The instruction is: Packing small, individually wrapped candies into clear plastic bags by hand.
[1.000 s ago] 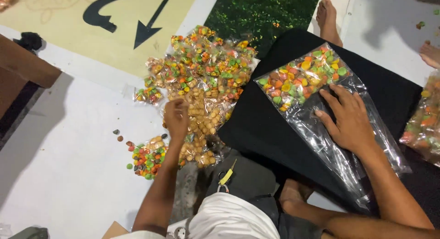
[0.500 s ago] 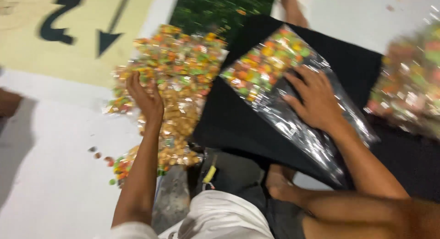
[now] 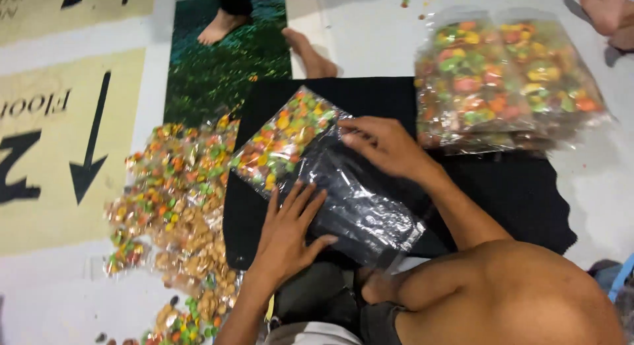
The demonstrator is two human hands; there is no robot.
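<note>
Pressing my left hand (image 3: 288, 234) flat, fingers spread, on the clear bag (image 3: 323, 180) lying on the black mat (image 3: 515, 193). My right hand (image 3: 386, 147) rests open on its upper edge. Loose snacks (image 3: 178, 206) lie left; filled bags (image 3: 505, 80) sit beyond.

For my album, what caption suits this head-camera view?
Both hands, left hand and right hand, press a clear bag of colourful snacks flat on a black mat.

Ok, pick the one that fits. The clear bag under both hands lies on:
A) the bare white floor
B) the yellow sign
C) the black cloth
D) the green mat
C: the clear bag, pressed flat by the left hand and right hand, rests on the black cloth.
</note>
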